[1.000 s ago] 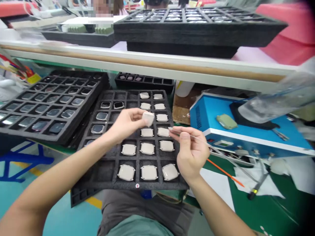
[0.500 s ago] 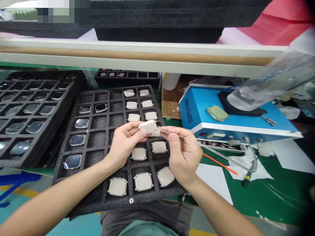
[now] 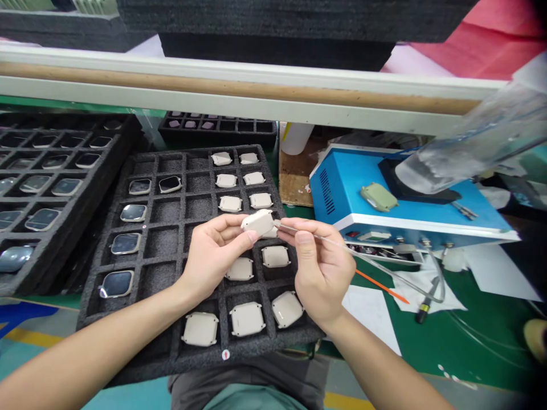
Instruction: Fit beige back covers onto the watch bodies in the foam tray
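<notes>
My left hand (image 3: 213, 245) pinches a beige watch case (image 3: 257, 222) by its edge, raised above a black foam tray (image 3: 188, 354). Between the thumb and fingers of my right hand (image 3: 322, 270) is a thin, pale tube-like tool (image 3: 294, 229). Its whitish tip meets the right edge of the case or lies very close to it. Several more beige cases (image 3: 248, 319) rest in the tray's right-hand compartments. Along its left side lie watches with dark screens (image 3: 117, 283). One beige case just behind the held one is partly hidden.
Another foam tray (image 3: 47, 267) of watches stands left. A blue machine (image 3: 342, 188) at right carries a green watch case (image 3: 379, 196) and a clear container (image 3: 444, 159). An orange stick (image 3: 382, 286) and a black-and-yellow tool (image 3: 424, 307) lie nearby. A shelf edge (image 3: 239, 94) crosses above.
The view has shifted slightly, so the trays sit a little farther left. The held case is tilted a bit more, its right end higher. Both hands keep their grips.
</notes>
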`<state>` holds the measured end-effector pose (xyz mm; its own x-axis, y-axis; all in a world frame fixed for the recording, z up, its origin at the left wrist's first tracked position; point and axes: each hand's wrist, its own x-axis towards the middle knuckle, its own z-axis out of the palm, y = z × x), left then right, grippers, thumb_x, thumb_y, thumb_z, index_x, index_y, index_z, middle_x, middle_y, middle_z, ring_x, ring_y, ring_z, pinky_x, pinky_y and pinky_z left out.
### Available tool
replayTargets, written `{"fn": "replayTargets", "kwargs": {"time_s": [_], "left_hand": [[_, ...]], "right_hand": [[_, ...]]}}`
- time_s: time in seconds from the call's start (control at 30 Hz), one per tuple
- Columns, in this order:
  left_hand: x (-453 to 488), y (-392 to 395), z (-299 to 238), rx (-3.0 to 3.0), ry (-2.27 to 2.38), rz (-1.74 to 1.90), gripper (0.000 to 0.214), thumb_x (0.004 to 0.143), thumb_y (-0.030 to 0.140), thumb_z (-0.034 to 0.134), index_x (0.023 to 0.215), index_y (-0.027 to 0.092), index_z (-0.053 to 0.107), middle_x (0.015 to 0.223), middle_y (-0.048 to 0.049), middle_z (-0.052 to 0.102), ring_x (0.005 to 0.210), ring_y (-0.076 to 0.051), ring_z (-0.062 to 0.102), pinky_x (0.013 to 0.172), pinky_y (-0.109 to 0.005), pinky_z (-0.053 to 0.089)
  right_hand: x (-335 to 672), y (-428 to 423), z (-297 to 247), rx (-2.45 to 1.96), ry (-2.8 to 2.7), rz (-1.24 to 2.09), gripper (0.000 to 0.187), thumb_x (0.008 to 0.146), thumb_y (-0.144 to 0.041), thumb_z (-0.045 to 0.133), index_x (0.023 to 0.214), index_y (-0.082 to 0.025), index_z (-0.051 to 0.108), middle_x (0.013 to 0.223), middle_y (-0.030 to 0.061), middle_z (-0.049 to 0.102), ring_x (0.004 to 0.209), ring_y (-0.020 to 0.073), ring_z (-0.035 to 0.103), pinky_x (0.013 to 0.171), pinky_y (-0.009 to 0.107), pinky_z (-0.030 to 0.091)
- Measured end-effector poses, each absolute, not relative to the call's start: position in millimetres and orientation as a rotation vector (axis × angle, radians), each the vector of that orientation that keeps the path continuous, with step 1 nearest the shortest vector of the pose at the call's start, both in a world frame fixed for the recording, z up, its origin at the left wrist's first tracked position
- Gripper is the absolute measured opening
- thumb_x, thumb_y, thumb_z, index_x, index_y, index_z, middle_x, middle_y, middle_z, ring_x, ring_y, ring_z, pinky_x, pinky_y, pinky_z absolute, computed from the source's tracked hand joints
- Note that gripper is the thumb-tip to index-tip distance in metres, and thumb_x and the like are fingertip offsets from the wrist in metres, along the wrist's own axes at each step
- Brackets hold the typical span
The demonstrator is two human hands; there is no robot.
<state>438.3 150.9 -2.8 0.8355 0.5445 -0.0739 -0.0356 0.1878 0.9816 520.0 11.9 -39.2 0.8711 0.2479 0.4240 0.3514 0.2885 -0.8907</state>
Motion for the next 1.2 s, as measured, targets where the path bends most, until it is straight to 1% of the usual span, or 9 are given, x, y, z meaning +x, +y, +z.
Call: {"fn": "replayTargets", "kwargs": {"time_s": [0.3,0.57,0.8,1.07,1.2], "left_hand": [[438.4,152.0,-4.6,1.356,0.459,0.425,0.034,0.077,0.035,0.092,0.103,0.017,0.079,0.103,-0.009,0.085,0.101,-0.03,0.081,0.095,-0.04,0.064],[437.2,152.0,-4.7,1.35,0.444,0.427,0.031,0.079,0.032,0.091,0.103,0.018,0.079,0.106,-0.0077,0.085,0.1,-0.026,0.081,0.094,-0.036,0.063],[437.5,151.5,-5.2,1.351,0.433,0.418,0.032,0.079,0.033,0.091,0.104,0.017,0.079,0.107,-0.0084,0.085,0.102,-0.028,0.081,0.095,-0.037,0.064],[437.8,152.3,-5.5,1.334,0.407,0.427,0.029,0.079,0.029,0.092,0.103,0.018,0.079,0.105,-0.0064,0.085,0.098,-0.022,0.081,0.09,-0.028,0.064],[437.7,152.2,-5.2,1.331,0.409,0.429,0.029,0.078,0.028,0.092,0.102,0.018,0.079,0.103,-0.0054,0.086,0.098,-0.021,0.081,0.088,-0.026,0.063]], "right_hand": [[521.0,12.3,-38.9,-1.317,-0.548,-0.077,0.014,0.104,-0.032,0.062,0.105,-0.023,0.072,0.107,0.0065,0.079,0.098,0.0207,0.08,0.087,0.038,0.071],[520.9,11.3,-39.3,-1.31,-0.547,-0.066,0.014,0.104,-0.032,0.062,0.106,-0.023,0.073,0.108,0.0064,0.079,0.098,0.0207,0.08,0.087,0.038,0.071],[520.9,11.6,-39.4,-1.313,-0.541,-0.058,0.013,0.104,-0.032,0.063,0.105,-0.024,0.072,0.107,0.0067,0.079,0.1,0.0217,0.08,0.087,0.039,0.071],[522.3,11.6,-41.2,-1.298,-0.566,-0.076,0.011,0.103,-0.029,0.063,0.105,-0.023,0.073,0.107,0.0061,0.079,0.101,0.0206,0.079,0.087,0.036,0.071],[522.6,11.6,-41.4,-1.291,-0.572,-0.079,0.011,0.103,-0.028,0.063,0.105,-0.024,0.073,0.107,0.0056,0.079,0.101,0.0198,0.079,0.086,0.034,0.07]]}}
